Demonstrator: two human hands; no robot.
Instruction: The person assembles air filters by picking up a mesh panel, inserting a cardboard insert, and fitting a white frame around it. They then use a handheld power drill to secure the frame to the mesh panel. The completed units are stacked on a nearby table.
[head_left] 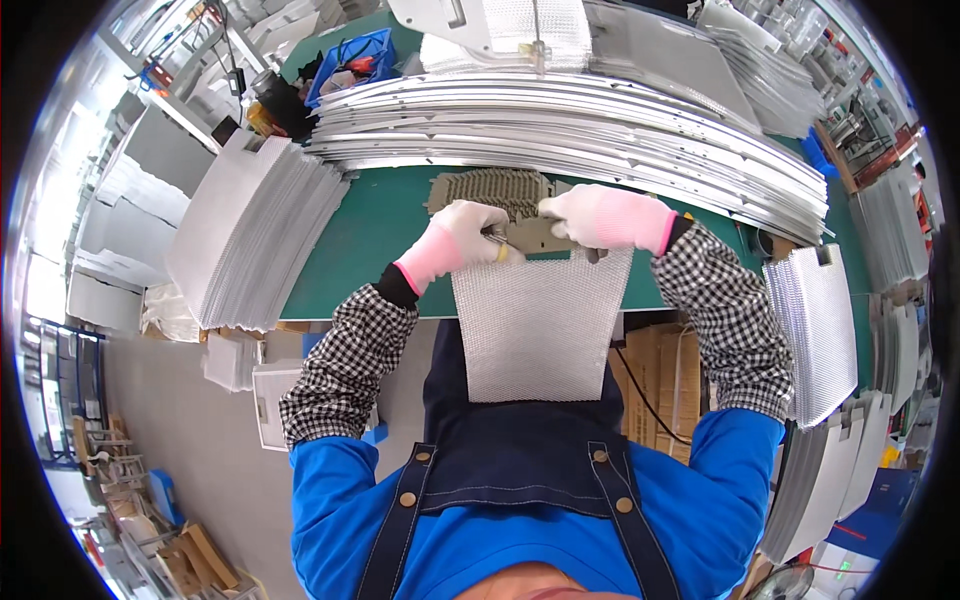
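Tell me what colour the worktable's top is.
Green; the flat worktable top shows best in the head view.

Stacked metal frames (570, 125) cross the green bench (370, 240), mesh sheets (245, 240) piled left, blue bin (350, 60) behind.

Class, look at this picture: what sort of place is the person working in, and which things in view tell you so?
Most likely a factory assembly bench. Long metal strips are stacked across the green worktable, piles of mesh sheets stand at the sides, and both gloved hands work on one mesh sheet.

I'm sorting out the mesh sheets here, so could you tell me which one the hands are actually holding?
The single mesh sheet hanging off the green table's near edge; left hand and right hand grip its top.
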